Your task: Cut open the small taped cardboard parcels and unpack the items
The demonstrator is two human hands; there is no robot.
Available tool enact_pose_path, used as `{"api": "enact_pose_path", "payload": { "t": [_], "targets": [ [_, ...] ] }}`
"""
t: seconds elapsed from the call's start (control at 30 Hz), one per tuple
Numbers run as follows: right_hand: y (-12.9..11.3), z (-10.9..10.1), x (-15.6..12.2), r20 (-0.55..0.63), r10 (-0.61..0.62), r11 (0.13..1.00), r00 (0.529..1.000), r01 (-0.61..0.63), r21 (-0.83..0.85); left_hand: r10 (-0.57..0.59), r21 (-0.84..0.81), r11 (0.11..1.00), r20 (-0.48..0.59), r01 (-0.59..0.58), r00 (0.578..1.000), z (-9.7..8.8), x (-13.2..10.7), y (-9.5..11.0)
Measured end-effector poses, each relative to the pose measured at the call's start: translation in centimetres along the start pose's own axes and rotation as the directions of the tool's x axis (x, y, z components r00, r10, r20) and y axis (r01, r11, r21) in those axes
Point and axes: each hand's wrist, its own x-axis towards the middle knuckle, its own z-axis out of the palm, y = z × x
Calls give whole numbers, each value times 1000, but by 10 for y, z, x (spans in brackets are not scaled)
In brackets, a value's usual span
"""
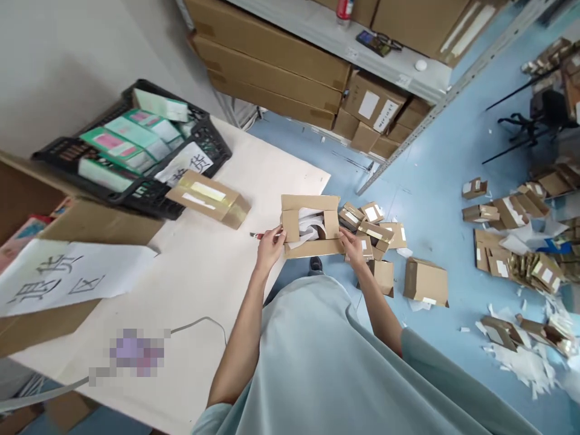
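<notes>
Two hands, one flapped carton (312,248), and it was up over the surface's (217,260) right edge, below the far right corner! The left hand (270,246) had its fingers drawn in narrow on the carton's near left corner, the right hand (351,244) matched it at the near right, and the flaps stood spread around crumpled white paper (310,223); anything under that paper was hidden. A light load, by the look of it: walls probably stiff enough, flaps likely to bend, paper soft and easily torn, so the side walls below the flaps looked the surest hold. Just beside the left hand a red tool (259,236) poked out, and whether it lay on the surface or in those fingers, nobody could tell! Over to the far left corner, a black crate (217,142) sat packed with green-and-white boxes (140,136), a lettered sheet (185,163) on its front, and a taped carton (206,196) lay just beside it. Along the left edge, a big cardboard box (131,232) wore another lettered sheet (90,266), with colourful packages (22,238) showing inside. And beyond the right edge, loose cartons (383,275) crowded the blue floor (453,241)!
</notes>
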Motion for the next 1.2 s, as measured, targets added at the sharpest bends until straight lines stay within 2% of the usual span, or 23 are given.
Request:
{"api": "enact_pose_path", "payload": {
  "t": [0.17,0.3,0.43,0.53,0.6,0.63,0.73,0.83,0.93,1.03,1.1,1.2],
  "targets": [
    [7,-89,34,-155,19,999,988,-14,36,54,39,997,171,-62,984,99,54,45],
    [13,-150,45,-289,-6,1000,957,14,26,97,78,989,318,-128,943,169,84,78],
    [27,-192,41,-433,-5,999,902,-13,-39,109,77,984,455,-161,884,217,94,103],
    [42,-208,33,-585,-1,990,811,-81,-114,68,104,984,539,-146,840,236,92,110],
    [51,-211,31,-629,16,982,777,-130,-136,27,122,986,562,-115,827,240,89,108],
    [55,-211,31,-620,29,980,784,-146,-138,8,128,987,563,-97,826,239,88,106],
    [58,-200,39,-515,52,977,855,-150,-151,-34,136,990,542,-47,840,226,89,95],
    [53,-178,62,-392,12,976,920,-97,-197,-76,135,991,457,16,886,203,92,83],
    [44,-149,93,-262,-56,970,963,-10,-242,-119,84,992,340,96,933,176,91,68],
    [32,-112,124,-72,-106,958,992,82,-274,-162,-2,986,226,166,961,148,82,50],
    [25,-83,140,69,-131,946,989,145,-289,-190,-64,978,139,200,972,129,70,37],
    [12,-33,156,261,-176,922,949,252,-295,-235,-153,961,-11,231,972,100,48,15]
  ]
}}
